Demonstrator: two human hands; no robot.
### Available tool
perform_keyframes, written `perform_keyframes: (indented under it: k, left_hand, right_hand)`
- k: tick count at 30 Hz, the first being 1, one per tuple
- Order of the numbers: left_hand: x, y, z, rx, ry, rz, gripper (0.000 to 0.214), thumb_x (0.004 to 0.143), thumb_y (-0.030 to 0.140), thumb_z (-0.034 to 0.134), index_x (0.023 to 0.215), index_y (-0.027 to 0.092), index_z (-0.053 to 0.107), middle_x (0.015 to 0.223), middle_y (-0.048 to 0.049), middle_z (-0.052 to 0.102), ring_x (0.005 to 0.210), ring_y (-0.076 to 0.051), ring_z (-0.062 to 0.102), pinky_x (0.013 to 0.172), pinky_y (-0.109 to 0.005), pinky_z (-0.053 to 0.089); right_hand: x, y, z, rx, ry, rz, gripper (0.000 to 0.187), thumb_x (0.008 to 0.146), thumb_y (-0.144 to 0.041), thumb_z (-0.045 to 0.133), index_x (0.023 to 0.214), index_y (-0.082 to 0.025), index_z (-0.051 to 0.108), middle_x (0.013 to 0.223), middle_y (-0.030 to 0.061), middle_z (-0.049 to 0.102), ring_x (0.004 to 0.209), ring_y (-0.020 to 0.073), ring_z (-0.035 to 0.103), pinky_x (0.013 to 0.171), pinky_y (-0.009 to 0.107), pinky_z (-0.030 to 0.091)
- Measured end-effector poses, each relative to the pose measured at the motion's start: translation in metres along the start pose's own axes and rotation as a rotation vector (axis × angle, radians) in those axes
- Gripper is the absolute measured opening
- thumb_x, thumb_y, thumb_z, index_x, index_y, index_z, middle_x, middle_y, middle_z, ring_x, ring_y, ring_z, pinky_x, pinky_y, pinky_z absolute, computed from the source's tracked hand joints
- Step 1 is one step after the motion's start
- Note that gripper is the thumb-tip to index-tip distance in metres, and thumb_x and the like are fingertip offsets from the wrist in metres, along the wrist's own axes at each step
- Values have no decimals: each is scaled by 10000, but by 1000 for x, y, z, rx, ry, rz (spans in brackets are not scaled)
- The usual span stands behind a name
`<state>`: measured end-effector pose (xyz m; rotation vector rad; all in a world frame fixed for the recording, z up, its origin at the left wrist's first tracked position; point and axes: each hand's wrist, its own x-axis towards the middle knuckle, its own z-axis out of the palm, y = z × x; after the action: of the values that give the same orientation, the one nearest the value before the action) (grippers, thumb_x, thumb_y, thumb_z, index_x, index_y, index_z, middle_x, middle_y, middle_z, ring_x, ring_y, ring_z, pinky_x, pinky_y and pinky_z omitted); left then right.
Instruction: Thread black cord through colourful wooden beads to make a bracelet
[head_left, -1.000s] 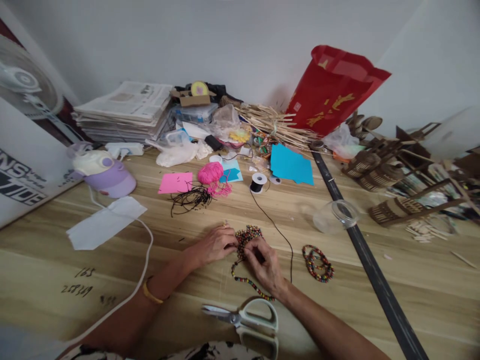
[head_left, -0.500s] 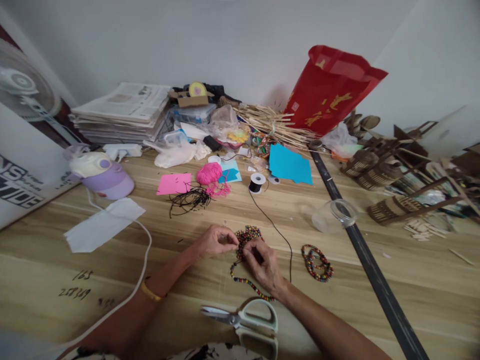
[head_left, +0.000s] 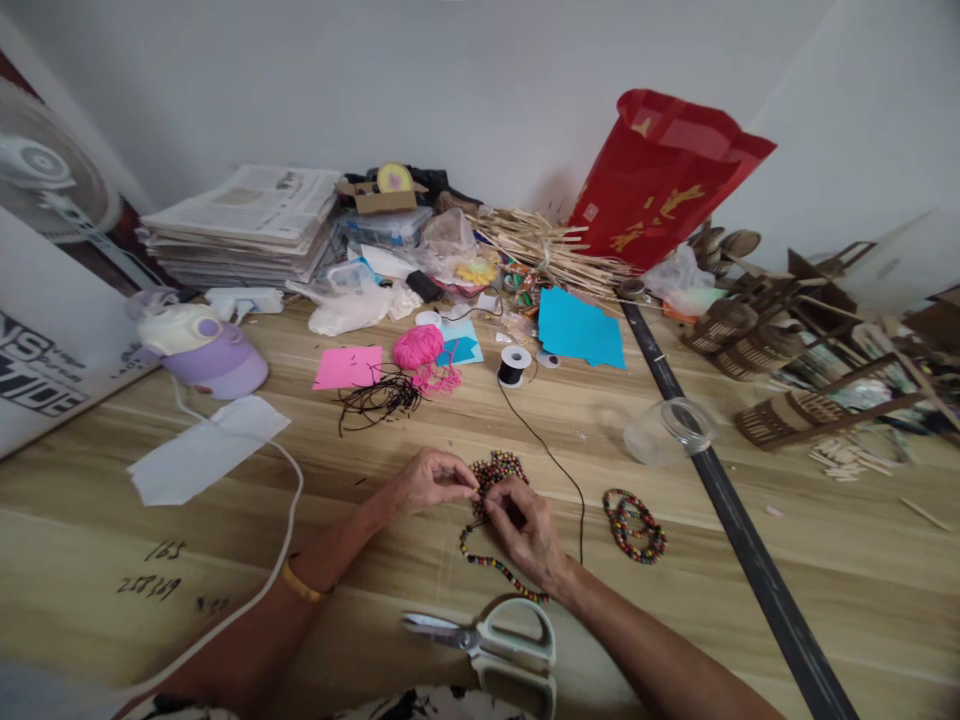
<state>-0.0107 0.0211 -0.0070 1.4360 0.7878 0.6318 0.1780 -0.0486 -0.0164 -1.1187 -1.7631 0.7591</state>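
Left hand: the left hand (head_left: 427, 482) was at the left edge of the beads, its grip narrow, with thumb and finger tips drawn close; whether a bead or cord sat between them was too small to tell.
Right hand: the right hand (head_left: 531, 535) reached in from the other side, fingers curled and grip narrow at the beads; what the tips held could not be told.
Bead pile: the many-coloured bead pile (head_left: 499, 463) lay on the table (head_left: 412, 580), just behind and between the hands.
Bead string: a bead string (head_left: 491, 561) curved out below the pile and passed under the right wrist.
Bangle: a yellow bangle (head_left: 301, 582) circled the left wrist.
Scissors: the scissors (head_left: 466, 637) lay nearest the body, blades to the left.
Bead loops: coiled bead loops (head_left: 646, 552) rested to the right, apart from the right hand.
Spool: a white spool (head_left: 516, 358) stood behind the pile, its black cord (head_left: 583, 515) trailing down past the right hand.
Yarn: pink yarn (head_left: 418, 346) sat farther back, beside black cord scraps (head_left: 382, 398) and pink paper (head_left: 346, 368).
Bag: a red bag (head_left: 660, 185) leaned at the wall.
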Motion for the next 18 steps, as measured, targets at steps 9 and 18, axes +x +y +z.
perform_keyframes:
  k: [9,18]
  left_hand:
    - [0,0,-1,55,-8,2,185,678,240,741,786,92,718,780,-78,745,710,-152,675,696,-228,515]
    - [0,-3,-3,54,-18,10,195,699,253,732,811,94,715,807,-86,750,751,-169,694,728,-243,532]
  right_hand:
    - [1,0,0,1,0,-16,119,897,-179,504,801,-177,576,734,24,576,669,141,537,616,239,422]
    - [0,-1,0,-3,5,-4,129,904,-199,496,805,-179,576,726,23,576,663,141,535,604,237,420]
